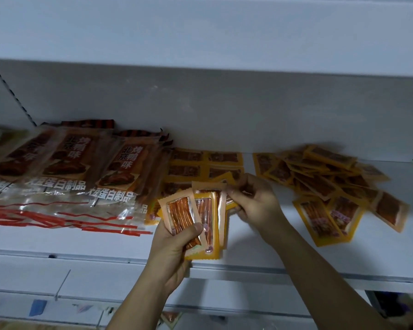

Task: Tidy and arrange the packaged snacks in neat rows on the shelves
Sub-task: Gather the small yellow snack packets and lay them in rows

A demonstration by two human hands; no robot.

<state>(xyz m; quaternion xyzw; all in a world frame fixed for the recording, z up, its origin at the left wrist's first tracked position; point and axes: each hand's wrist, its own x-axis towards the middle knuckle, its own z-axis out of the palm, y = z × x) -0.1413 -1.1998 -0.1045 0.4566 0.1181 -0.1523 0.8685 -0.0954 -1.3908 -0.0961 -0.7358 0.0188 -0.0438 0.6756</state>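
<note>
Left hand (pixel 177 236) gripping fanned snack packets (pixel 200 217) over shelf (pixel 248 270) edge; right hand (pixel 253 198) pinching stack's top. Packets prob. slippery, could be sliding out, falling below.

Bare shelf (pixel 260 225) lies open between the big bags (pixel 65 177) at left and the loose packet heap (pixel 332 184) at right

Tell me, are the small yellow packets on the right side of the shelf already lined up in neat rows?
No, the yellow packets on the right lie in a loose, overlapping heap at mixed angles on the shelf.
</note>
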